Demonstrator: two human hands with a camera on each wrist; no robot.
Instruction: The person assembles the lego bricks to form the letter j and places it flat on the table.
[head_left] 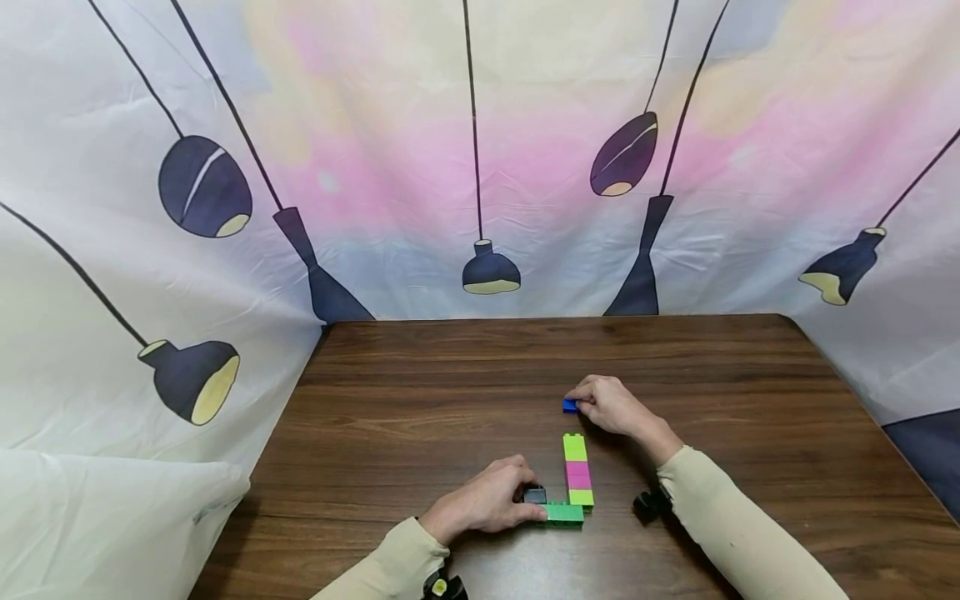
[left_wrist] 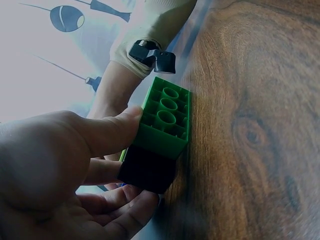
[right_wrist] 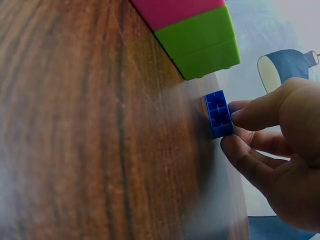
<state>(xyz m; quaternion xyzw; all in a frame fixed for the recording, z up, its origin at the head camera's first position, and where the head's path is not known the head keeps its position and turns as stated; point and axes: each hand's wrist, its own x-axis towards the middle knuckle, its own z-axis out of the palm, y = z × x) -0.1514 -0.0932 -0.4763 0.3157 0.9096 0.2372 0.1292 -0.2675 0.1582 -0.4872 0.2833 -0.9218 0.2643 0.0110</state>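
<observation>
My right hand (head_left: 617,406) pinches a small blue building brick (right_wrist: 218,114) between thumb and fingers, close over the table beyond the other bricks. In the right wrist view its hollow underside shows. My left hand (head_left: 491,496) grips a green brick (left_wrist: 162,112) and a black brick (left_wrist: 148,169) beside it, thumb on the green one and fingers around the black. The green brick lies on its side, with its hollow underside facing the left wrist camera. From its right end a column of lime (head_left: 574,447) and pink bricks (head_left: 577,475) reaches away from me, forming an L.
All of this is on a brown wood-grain table (head_left: 420,383). A cloth backdrop (head_left: 390,125) printed with hanging lamps rises behind the table's far edge and along its sides. Small black cameras (head_left: 651,505) are strapped at the wrists.
</observation>
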